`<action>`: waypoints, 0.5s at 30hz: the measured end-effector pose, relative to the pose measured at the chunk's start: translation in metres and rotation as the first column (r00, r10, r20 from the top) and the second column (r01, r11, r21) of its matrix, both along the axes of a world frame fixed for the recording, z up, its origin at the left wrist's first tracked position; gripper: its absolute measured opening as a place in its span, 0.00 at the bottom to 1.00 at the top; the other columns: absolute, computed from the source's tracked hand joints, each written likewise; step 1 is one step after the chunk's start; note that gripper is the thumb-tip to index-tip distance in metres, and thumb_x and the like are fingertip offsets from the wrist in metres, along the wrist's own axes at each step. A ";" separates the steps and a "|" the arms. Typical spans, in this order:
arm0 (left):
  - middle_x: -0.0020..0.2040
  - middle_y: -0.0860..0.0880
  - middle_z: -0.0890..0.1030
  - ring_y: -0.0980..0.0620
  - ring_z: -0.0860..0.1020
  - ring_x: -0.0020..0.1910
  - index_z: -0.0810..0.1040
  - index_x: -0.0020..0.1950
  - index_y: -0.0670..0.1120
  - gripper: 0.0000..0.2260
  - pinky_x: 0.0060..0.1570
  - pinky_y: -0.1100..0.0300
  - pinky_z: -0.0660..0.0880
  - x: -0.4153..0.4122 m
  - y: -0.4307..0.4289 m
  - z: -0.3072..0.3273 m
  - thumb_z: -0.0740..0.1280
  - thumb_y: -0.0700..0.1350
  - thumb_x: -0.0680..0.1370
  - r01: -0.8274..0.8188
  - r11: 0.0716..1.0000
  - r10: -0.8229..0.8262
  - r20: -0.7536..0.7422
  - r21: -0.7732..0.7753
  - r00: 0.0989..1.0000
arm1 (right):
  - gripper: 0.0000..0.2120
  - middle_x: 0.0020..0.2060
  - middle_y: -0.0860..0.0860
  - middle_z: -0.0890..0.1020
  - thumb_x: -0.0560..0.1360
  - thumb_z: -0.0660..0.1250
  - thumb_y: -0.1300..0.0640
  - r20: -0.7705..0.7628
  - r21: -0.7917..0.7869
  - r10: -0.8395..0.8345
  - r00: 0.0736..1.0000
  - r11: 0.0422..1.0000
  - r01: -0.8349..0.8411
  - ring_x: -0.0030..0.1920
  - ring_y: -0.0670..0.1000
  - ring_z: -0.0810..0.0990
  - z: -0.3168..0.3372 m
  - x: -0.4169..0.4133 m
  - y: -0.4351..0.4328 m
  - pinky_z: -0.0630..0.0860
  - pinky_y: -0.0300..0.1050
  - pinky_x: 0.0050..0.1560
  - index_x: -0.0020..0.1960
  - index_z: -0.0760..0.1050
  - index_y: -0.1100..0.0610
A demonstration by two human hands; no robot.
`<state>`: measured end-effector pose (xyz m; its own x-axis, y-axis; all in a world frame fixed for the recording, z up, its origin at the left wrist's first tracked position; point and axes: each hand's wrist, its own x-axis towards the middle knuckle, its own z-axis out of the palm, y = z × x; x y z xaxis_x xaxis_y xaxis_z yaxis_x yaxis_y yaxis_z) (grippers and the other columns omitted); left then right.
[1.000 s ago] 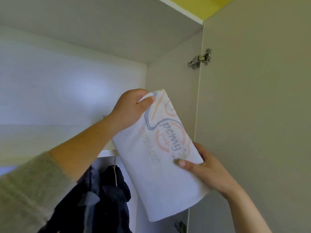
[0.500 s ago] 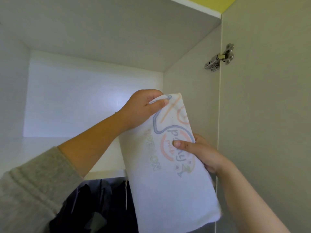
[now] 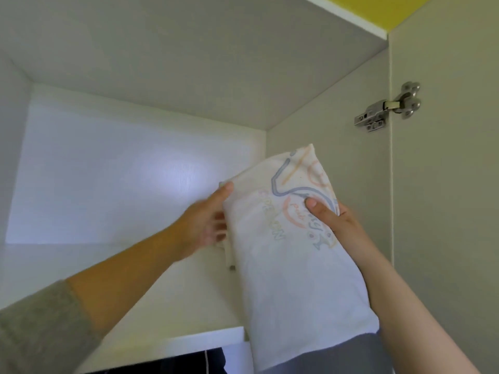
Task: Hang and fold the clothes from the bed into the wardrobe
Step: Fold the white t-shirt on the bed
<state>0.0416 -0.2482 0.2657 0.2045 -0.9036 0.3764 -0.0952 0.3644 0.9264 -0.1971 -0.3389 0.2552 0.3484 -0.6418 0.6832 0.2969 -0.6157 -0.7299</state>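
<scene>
Head view: left hand point(image 3: 205, 225) and right hand point(image 3: 340, 225) each pinch a folded printed T-shirt point(image 3: 291, 279), tilted above the wardrobe's top shelf point(image 3: 175, 300); its overhanging lower end could catch the shelf lip point(image 3: 205, 340) and spoil the fold.

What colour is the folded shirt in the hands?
The shirt is white with a pastel printed design; the head view shows it.
</scene>
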 end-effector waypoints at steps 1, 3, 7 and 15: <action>0.58 0.45 0.82 0.47 0.81 0.57 0.77 0.64 0.46 0.31 0.60 0.48 0.76 -0.003 0.000 -0.008 0.66 0.66 0.70 0.160 0.985 -0.157 -0.038 0.063 0.987 | 0.14 0.46 0.52 0.86 0.74 0.69 0.48 0.011 0.010 -0.022 1.000 1.000 0.022 0.45 0.51 0.86 0.004 0.004 -0.004 0.78 0.37 0.38 0.55 0.82 0.55; 0.61 0.48 0.81 0.48 0.80 0.60 0.74 0.68 0.50 0.27 0.56 0.51 0.79 -0.013 -0.007 -0.017 0.70 0.61 0.73 0.316 0.945 -0.316 -0.005 0.081 0.949 | 0.12 0.43 0.50 0.87 0.75 0.69 0.49 0.021 0.016 -0.060 0.998 0.998 0.060 0.42 0.48 0.86 0.012 0.010 -0.015 0.77 0.34 0.35 0.54 0.82 0.55; 0.56 0.46 0.84 0.44 0.82 0.56 0.76 0.65 0.48 0.20 0.54 0.44 0.79 -0.029 -0.029 -0.013 0.72 0.49 0.74 0.160 0.987 -0.160 0.010 -0.031 0.987 | 0.07 0.39 0.46 0.87 0.76 0.69 0.49 0.042 0.026 -0.056 0.998 0.998 0.055 0.37 0.44 0.85 0.032 0.019 -0.042 0.75 0.32 0.29 0.50 0.82 0.51; 0.53 0.49 0.84 0.48 0.83 0.50 0.78 0.62 0.47 0.15 0.54 0.51 0.79 -0.012 -0.090 0.038 0.71 0.45 0.75 -0.210 0.939 0.212 -0.023 -0.272 0.977 | 0.12 0.47 0.49 0.87 0.80 0.65 0.50 -0.049 -0.116 -0.078 0.996 0.991 0.071 0.48 0.49 0.86 0.078 0.046 -0.115 0.79 0.42 0.45 0.58 0.81 0.55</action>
